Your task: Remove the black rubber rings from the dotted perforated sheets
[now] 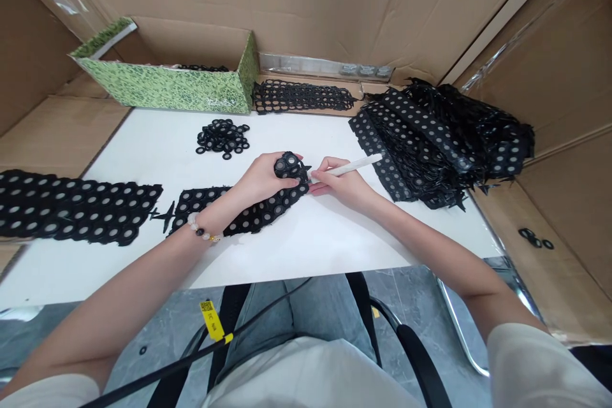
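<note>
left hand [261, 180] — fingers gripping black ring strip [261, 220] | right hand [342, 186] — fingers pinching white stick [351, 167]

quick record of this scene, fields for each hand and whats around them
left hand: grips a black strip of joined rings with grey centres
right hand: holds a slim white pen-shaped tool, its tip at the strip
nearby: heap of loose black rings; pile of black punched sheets
surface: white tabletop
beyond: green patterned cardboard box
</note>
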`<state>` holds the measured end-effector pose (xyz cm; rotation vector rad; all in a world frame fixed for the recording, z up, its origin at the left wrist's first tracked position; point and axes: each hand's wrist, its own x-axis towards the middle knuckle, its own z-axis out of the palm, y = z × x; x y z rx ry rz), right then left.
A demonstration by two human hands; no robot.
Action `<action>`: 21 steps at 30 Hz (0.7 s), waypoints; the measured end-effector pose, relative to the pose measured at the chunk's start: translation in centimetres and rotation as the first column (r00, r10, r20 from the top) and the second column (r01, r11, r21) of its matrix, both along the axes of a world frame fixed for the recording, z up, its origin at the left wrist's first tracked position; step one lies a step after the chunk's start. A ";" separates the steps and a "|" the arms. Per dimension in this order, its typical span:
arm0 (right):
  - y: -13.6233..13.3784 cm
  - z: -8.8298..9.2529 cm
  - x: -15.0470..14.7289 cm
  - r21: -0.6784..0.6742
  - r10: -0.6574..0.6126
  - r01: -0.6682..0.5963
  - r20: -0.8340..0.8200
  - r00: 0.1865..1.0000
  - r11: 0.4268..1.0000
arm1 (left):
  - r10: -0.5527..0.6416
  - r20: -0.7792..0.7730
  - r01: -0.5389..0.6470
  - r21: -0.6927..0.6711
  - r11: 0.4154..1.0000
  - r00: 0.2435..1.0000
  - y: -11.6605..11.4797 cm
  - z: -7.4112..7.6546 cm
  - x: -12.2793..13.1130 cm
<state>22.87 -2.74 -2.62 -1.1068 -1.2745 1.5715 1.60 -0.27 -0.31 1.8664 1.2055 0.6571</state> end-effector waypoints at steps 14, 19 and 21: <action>-0.7 0.5 -0.2 0.012 0.034 -0.034 0.033 0.999 0.999 | -0.140 -0.059 0.138 -0.033 0.990 0.988 -0.4 -1.0 0.5; -0.6 0.6 0.1 0.046 0.045 -0.047 0.061 0.997 0.998 | -0.087 -0.016 0.086 -0.040 0.996 0.996 -0.4 -1.0 0.5; -0.6 0.6 0.1 0.055 0.047 -0.052 0.085 0.995 0.997 | -0.073 -0.029 0.072 -0.044 0.996 0.997 -0.3 -1.1 0.4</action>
